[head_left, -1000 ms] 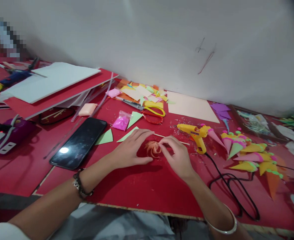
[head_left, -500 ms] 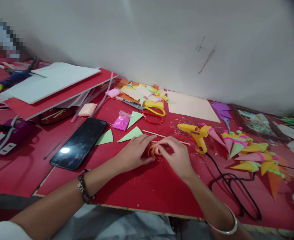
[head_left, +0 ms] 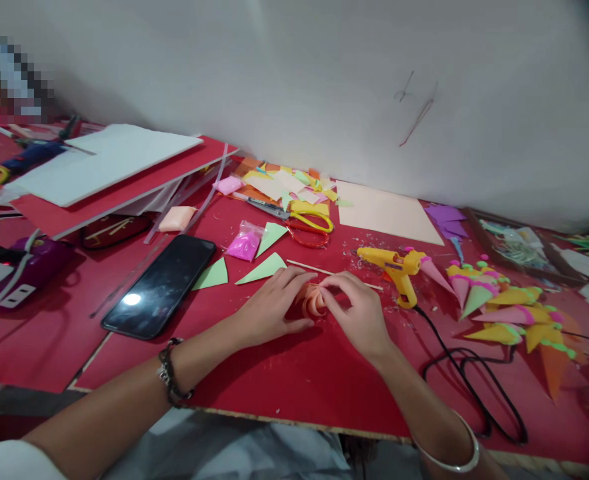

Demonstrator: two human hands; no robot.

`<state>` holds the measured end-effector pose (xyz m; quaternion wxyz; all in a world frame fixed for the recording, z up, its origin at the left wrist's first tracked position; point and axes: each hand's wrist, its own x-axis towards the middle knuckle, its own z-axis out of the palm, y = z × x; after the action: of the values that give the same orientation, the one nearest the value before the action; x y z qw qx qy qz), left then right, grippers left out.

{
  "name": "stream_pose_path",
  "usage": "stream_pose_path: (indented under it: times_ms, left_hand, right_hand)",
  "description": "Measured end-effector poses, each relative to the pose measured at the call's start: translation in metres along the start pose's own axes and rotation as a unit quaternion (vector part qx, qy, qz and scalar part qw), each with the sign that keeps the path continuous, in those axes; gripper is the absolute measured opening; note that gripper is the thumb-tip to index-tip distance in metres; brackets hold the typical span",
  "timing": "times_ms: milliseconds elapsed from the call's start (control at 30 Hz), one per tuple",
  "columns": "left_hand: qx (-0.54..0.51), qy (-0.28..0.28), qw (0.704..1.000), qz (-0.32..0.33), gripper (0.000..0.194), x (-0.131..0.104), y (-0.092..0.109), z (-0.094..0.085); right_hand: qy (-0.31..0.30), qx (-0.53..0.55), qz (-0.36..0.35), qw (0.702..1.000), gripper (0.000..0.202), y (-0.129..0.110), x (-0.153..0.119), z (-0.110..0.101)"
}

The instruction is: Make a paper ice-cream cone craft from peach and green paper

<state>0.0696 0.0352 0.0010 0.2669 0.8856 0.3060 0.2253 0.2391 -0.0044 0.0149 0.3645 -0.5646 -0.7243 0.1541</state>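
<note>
A coiled orange strip (head_left: 314, 301), perhaps paper, stands on the red tabletop between my hands. My left hand (head_left: 269, 307) curves around its left side, with the fingers over the far edge and the thumb near the front. My right hand (head_left: 357, 310) pinches the top right of the coil between thumb and fingertips. Part of the coil is hidden behind my fingers. A thin wooden stick (head_left: 304, 265) lies just behind my hands. Light green paper pieces (head_left: 264, 268) lie beyond my left hand, next to a small bag of bright pink clay-like material (head_left: 245, 241).
A yellow glue gun (head_left: 391, 263) with a black cord lies at right, near several decorated paper cones (head_left: 479, 300). A black phone (head_left: 159, 287) lies at left. Scissors (head_left: 309, 223), paper scraps and a cream sheet (head_left: 384, 210) are at the back. White boards (head_left: 114, 160) stand stacked at left.
My right fingertips have shifted slightly on the coil, and its loops show a little differently. My left hand stays around it. The whole view has moved only slightly.
</note>
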Motion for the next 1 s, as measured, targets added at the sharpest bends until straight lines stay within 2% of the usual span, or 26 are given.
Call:
stream_pose_path:
  times_ms: [233,700,833,900,1000]
  left_hand:
    - [-0.003,-0.003,1.000,-0.005,0.056,-0.0008,-0.0001,0.0003]
    - [-0.011,-0.013,1.000,-0.013,0.057,-0.0009,-0.0011,0.0004]
    - [-0.005,-0.026,1.000,-0.014,0.059,-0.0024,-0.0034,0.0031]
    - [-0.001,-0.027,1.000,-0.015,0.062,-0.0030,-0.0052,0.0052]
    - [-0.002,-0.013,1.000,-0.019,0.063,-0.0033,-0.0076,0.0079]
  right_hand:
    - [0.021,0.008,-0.009,1.000,0.009,0.0036,0.0003,-0.0007]
    - [-0.036,-0.022,-0.038,0.998,0.011,0.0051,0.0015,0.0005]
    - [-0.031,-0.013,-0.033,0.999,0.009,0.0034,0.0011,-0.0001]
    - [-0.032,-0.017,-0.017,0.999,0.016,0.0018,0.0008,0.0000]
    - [-0.075,-0.037,0.000,0.997,0.034,-0.0002,0.0000,0.0023]
